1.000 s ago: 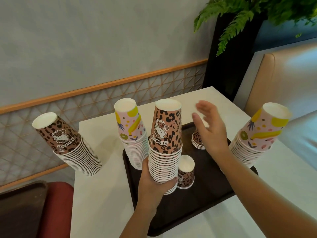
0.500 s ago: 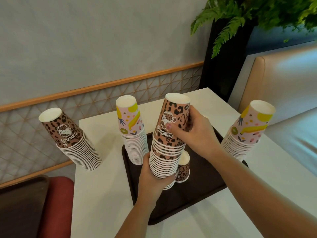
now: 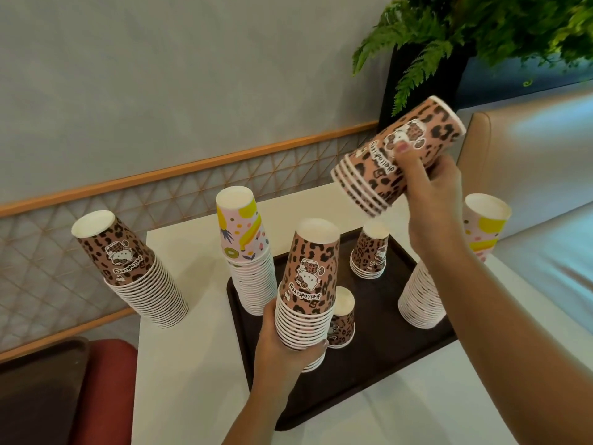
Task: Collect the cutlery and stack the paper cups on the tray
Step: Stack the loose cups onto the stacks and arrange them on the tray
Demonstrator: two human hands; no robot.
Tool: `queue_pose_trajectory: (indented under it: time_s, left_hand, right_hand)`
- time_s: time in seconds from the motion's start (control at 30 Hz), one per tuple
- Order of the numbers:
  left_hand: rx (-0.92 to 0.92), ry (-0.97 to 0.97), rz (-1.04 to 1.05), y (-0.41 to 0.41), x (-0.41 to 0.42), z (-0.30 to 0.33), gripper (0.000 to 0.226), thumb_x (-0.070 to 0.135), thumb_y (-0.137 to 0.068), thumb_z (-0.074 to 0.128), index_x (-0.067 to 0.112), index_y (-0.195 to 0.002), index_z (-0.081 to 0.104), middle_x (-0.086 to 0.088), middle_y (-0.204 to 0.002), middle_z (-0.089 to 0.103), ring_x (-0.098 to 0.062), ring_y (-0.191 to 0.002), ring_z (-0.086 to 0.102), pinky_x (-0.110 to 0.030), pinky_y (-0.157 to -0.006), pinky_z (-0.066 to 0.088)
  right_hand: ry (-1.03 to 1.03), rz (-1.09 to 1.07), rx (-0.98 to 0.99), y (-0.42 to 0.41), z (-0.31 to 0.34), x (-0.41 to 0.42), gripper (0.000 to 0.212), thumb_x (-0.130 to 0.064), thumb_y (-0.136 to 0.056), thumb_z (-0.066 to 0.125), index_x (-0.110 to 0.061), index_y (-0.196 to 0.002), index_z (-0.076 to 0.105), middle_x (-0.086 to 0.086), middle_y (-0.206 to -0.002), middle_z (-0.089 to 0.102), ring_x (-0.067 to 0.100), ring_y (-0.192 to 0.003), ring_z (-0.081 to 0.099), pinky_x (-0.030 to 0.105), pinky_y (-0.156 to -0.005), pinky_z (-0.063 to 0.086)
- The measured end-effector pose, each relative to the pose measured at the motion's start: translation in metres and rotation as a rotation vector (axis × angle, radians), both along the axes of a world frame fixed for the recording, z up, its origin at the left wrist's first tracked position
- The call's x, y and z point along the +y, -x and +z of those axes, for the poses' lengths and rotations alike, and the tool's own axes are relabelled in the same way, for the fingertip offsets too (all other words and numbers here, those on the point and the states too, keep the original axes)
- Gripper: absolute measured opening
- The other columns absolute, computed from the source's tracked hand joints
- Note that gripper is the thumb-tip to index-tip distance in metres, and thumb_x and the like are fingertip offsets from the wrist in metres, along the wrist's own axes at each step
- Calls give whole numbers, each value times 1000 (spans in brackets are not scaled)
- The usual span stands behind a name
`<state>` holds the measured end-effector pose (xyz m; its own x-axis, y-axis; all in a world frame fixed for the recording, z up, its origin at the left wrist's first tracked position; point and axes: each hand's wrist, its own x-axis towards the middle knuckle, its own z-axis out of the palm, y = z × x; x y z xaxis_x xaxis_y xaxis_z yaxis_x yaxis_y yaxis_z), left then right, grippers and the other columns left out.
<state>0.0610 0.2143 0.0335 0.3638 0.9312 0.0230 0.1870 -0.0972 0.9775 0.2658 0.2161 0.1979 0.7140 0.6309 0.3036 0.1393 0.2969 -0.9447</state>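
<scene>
Arms: two forearms show, both bare as far as the bottom edge of the view; no sleeve or cuff is visible.
Left hand (image 3: 282, 342): bare, with no glove, ring or wristband on the parts that show.
Right hand (image 3: 430, 187): bare, wrist unadorned; the thumbnail wears pale pink polish.
Other nails: too hidden to tell.

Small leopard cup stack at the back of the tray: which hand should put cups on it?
Probably the right hand: it holds a lifted bunch of leopard-print paper cups above that small stack. The left hand grips the tall stack.
</scene>
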Motion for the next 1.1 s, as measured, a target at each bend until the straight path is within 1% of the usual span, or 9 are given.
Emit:
queue_pose_trajectory:
  time_s: [0.1, 0.2, 0.43, 0.53, 0.63, 0.73, 0.83, 0.97, 1.1]
  left_hand:
    - [-2, -2, -3, 1, 2, -3, 84, 3, -53, 88, 42, -110, 40, 24, -113, 51, 1, -106, 52, -2, -76, 46]
    - [7, -18, -3, 0, 6, -4, 84, 4, -53, 88, 41, -111, 40, 25, -114, 49, 2, -106, 52, -3, -77, 46]
    - [47, -17, 25, -6, 9, 2, 84, 4, -55, 87, 38, -112, 36, 33, -106, 44, 22, -93, 47, 6, -69, 40]
    - [58, 5, 21, -7, 9, 4, 88, 6, -56, 87, 37, -118, 32, 35, -106, 42, 17, -93, 47, 5, -69, 41]
    - [45, -1, 15, -7, 10, 3, 87, 6, -55, 87, 39, -116, 35, 32, -110, 44, 11, -100, 48, 2, -72, 43]
    - [10, 16, 3, -6, 10, 1, 86, 6, -55, 88, 41, -115, 38, 28, -116, 48, 3, -107, 51, -5, -80, 45]
    - [-19, 31, -4, -4, 8, 1, 85, 5, -54, 88, 43, -114, 41, 21, -119, 53, -3, -112, 52, -9, -82, 47]
    - [-47, 62, -5, -3, 3, 7, 83, 2, -55, 86, 46, -110, 42, 20, -116, 55, -2, -111, 54, -7, -78, 49]
    - [-48, 89, 4, -4, -1, 12, 84, 6, -55, 87, 50, -110, 41, 20, -116, 56, -1, -110, 53, -15, -84, 46]
  right_hand:
    - [55, -214, -174, -17, -20, 16, 59, -39, -78, 68, -13, -125, 44, -4, -119, 58, 8, -111, 56, 22, -93, 47]
    - [184, -286, -330, -30, -54, 32, 64, -29, -80, 70, -6, -131, 39, 7, -127, 53, 15, -119, 49, 5, -88, 36]
    - [449, -279, -344, -51, -120, 48, 70, -26, -80, 69, -6, -137, 32, 12, -137, 45, 26, -128, 43, 31, -99, 37]
    - [563, -236, -304, -54, -134, 49, 72, -25, -80, 70, -6, -137, 30, 13, -139, 44, 29, -129, 42, 38, -102, 38]
    - [581, -214, -325, -48, -133, 45, 74, -28, -81, 69, -8, -140, 28, 11, -144, 38, 27, -133, 37, 33, -105, 34]
    - [399, -231, -384, -25, -111, 31, 64, -32, -86, 62, -11, -139, 33, 6, -144, 39, 18, -133, 37, 24, -105, 30]
    - [214, 43, -309, 9, -79, 7, 52, -37, -87, 55, -15, -132, 42, -2, -131, 53, 6, -121, 49, 22, -102, 41]
    - [322, 473, -289, 46, -53, -22, 77, -54, -69, 57, -24, -137, 37, -12, -127, 54, -2, -116, 52, 15, -94, 46]
    - [421, 509, -352, 58, -52, -26, 72, -45, -67, 73, -26, -130, 43, -15, -117, 61, 0, -110, 58, 19, -91, 49]
